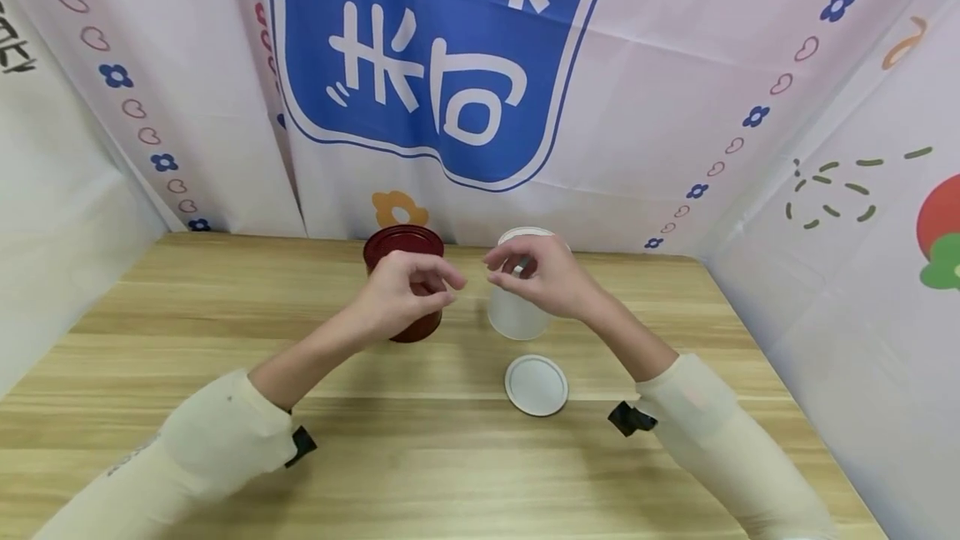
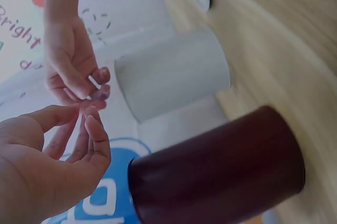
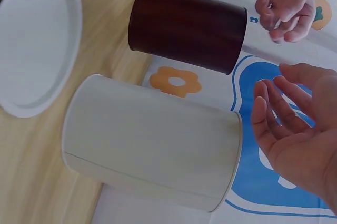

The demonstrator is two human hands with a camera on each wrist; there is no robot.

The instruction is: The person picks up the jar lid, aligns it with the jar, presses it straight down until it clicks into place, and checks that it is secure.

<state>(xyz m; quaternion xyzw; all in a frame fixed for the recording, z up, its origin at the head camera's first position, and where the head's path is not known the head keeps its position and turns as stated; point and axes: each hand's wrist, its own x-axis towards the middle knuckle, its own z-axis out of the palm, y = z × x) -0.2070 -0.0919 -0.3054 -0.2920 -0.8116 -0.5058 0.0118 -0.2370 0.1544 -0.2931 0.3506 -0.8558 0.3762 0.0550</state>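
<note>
Wooden table (image 1: 225, 340), printed cloth backdrop (image 1: 450, 65) wrapped round three sides. Left to right:

Left hand (image 1: 401, 290) raised off the table, just in front of the dark red can (image 1: 405, 250). Not touching it. Fingers loosely curled, tips brought near the thumb, nothing held; left wrist view confirms an empty palm (image 2: 47, 166).

Dark red can upright at far centre, open top, standing free. Probably parked there to keep the near side free for the hands.

White can (image 1: 516, 315) upright just right of the red one, small gap between, open top. Right hand (image 1: 540, 273) hovering over its rim, fingers relaxed and half bent, narrow pinch shape but gripping nothing; right wrist view shows the open palm (image 3: 295, 139) beside the rim, apart from it.

White lid (image 1: 536, 385) flat on the table, near side of the white can, untouched. Likely set down there to stay within reach.

Both forearms angled inward, fingertips nearly meeting between the two cans.
</note>
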